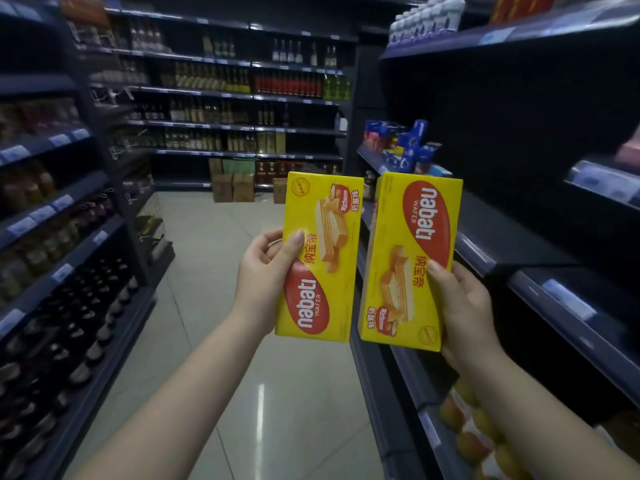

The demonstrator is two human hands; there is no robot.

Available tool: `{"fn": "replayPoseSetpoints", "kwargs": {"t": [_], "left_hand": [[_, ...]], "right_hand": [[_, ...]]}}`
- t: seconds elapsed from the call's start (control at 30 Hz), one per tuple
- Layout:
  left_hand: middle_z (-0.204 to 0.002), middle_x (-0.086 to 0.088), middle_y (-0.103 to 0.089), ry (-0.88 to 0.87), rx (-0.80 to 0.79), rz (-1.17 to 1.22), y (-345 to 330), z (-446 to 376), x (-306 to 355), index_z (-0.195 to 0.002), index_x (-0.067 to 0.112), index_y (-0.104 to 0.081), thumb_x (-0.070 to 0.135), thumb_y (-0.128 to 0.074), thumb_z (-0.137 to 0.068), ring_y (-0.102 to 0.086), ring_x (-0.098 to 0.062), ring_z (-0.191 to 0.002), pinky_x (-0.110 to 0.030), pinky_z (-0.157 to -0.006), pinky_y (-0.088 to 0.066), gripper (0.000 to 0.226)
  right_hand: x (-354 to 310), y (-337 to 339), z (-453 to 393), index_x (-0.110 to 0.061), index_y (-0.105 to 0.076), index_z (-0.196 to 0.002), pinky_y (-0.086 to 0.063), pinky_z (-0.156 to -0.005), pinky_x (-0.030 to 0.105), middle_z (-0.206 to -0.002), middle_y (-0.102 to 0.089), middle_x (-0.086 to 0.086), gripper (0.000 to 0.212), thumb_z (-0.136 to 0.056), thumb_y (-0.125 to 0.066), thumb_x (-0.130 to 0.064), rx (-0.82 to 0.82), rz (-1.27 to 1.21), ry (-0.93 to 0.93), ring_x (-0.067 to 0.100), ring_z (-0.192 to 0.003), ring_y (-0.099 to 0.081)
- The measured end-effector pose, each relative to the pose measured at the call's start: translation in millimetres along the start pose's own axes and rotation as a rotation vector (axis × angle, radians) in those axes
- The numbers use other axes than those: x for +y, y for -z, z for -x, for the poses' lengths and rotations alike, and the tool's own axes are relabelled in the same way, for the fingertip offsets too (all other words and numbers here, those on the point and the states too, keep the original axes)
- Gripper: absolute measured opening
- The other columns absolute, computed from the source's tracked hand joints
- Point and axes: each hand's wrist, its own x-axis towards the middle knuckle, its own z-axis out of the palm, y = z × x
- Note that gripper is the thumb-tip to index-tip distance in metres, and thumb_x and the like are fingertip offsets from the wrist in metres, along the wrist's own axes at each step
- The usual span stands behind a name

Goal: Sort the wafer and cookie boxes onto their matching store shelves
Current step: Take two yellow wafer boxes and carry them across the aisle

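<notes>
left shelves (52,209): dark racks with jars and bottles, blurred; price tags on the edges.
back wall (242,98): rows of bottles; cardboard cartons (232,187) on the floor below.
floor (214,306): pale glossy tiles down the aisle.
left hand (266,282): grasping the left box, thumb across its front, fingers behind.
left box (322,254): yellow Nabati wafer box, held upright in the air over the aisle, red logo at the bottom.
right box (412,261): same yellow wafer box, just beside the left one with a narrow gap, logo at the top, in front of the right shelf edge.
right hand (464,313): grasping the right box low on its right side, thumb on the front.
right shelves (519,258): dark, mostly bare boards at box height.
blue boxes (405,147): on a farther right shelf, one leaning.
yellow packs (467,427): on the low right shelf.
</notes>
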Motion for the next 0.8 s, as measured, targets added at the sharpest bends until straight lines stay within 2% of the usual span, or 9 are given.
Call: {"fn": "replayPoseSetpoints", "kwargs": {"t": [0.07, 0.2, 0.37, 0.5, 0.63, 0.73, 0.8], "left_hand": [[-0.096, -0.005, -0.076, -0.006, 0.045, -0.008, -0.3, -35.4, -3.6, -0.119, 0.012, -0.056, 0.045, -0.069, -0.069, -0.074, -0.022, -0.08, -0.034, -0.068, -0.059, 0.061], [-0.098, -0.007, -0.075, -0.013, 0.128, -0.008, 3.4, -106.6, -11.4, -0.12, 0.011, -0.056, 0.044, -0.07, -0.071, -0.074, -0.025, -0.083, -0.037, -0.072, -0.058, 0.06], [-0.098, -0.008, -0.075, -0.016, 0.177, -0.012, 15.9, -199.8, -24.6, -0.118, 0.011, -0.056, 0.043, -0.07, -0.071, -0.073, -0.025, -0.081, -0.035, -0.069, -0.059, 0.058], [-0.097, -0.008, -0.075, -0.005, 0.148, -0.016, 25.8, -290.2, -40.6, -0.118, 0.01, -0.056, 0.04, -0.069, -0.073, -0.073, -0.023, -0.078, -0.035, -0.069, -0.06, 0.056], [-0.093, -0.006, -0.076, 0.001, 0.057, -0.056, 30.7, -397.6, -44.0, -0.117, 0.011, -0.057, 0.04, -0.069, -0.072, -0.074, -0.021, -0.075, -0.033, -0.063, -0.059, 0.055], [-0.089, -0.002, -0.076, -0.019, -0.008, -0.068, 24.5, -479.7, -37.3, -0.113, 0.013, -0.058, 0.041, -0.069, -0.071, -0.074, -0.018, -0.073, -0.029, -0.059, -0.058, 0.052], [-0.089, -0.002, -0.076, -0.018, -0.052, -0.066, 15.0, -528.3, -41.1, -0.111, 0.014, -0.059, 0.041, -0.068, -0.071, -0.074, -0.018, -0.073, -0.029, -0.059, -0.058, 0.049]], "right_hand": [[8.3, -11.0, -42.6, -0.011, -0.063, -0.109, -0.059, -0.063, 0.029, -0.094, -0.076, 0.005, 0.047, -0.071, -0.065, -0.038, -0.026, -0.015, -0.013, 0.021, -0.082, -0.074], [29.5, -32.2, -127.6, -0.009, -0.063, -0.108, -0.061, -0.067, 0.03, -0.095, -0.074, 0.006, 0.023, -0.089, -0.057, -0.022, -0.062, -0.023, -0.042, 0.018, -0.08, -0.073], [69.1, -64.6, -218.4, -0.012, -0.064, -0.103, -0.06, -0.075, 0.037, -0.096, -0.075, 0.009, 0.019, -0.087, -0.059, -0.02, -0.085, -0.004, -0.074, 0.023, -0.084, -0.072], [103.5, -95.2, -292.6, -0.012, -0.064, -0.102, -0.059, -0.078, 0.04, -0.101, -0.074, 0.013, 0.018, -0.087, -0.061, -0.02, -0.074, 0.022, -0.076, 0.028, -0.09, -0.071], [126.7, -128.9, -373.1, -0.01, -0.063, -0.107, -0.058, -0.081, 0.042, -0.104, -0.073, 0.016, 0.035, -0.077, -0.065, -0.028, -0.013, -0.003, -0.071, 0.031, -0.093, -0.071], [137.7, -146.9, -433.3, -0.01, -0.063, -0.108, -0.059, -0.076, 0.036, -0.101, -0.073, 0.014, 0.022, -0.088, -0.059, -0.018, 0.052, -0.014, -0.057, 0.023, -0.084, -0.072], [146.1, -152.7, -469.1, -0.008, -0.063, -0.111, -0.06, -0.074, 0.035, -0.099, -0.075, 0.012, 0.025, -0.089, -0.058, -0.019, 0.094, -0.003, -0.062, 0.022, -0.083, -0.073]]}}
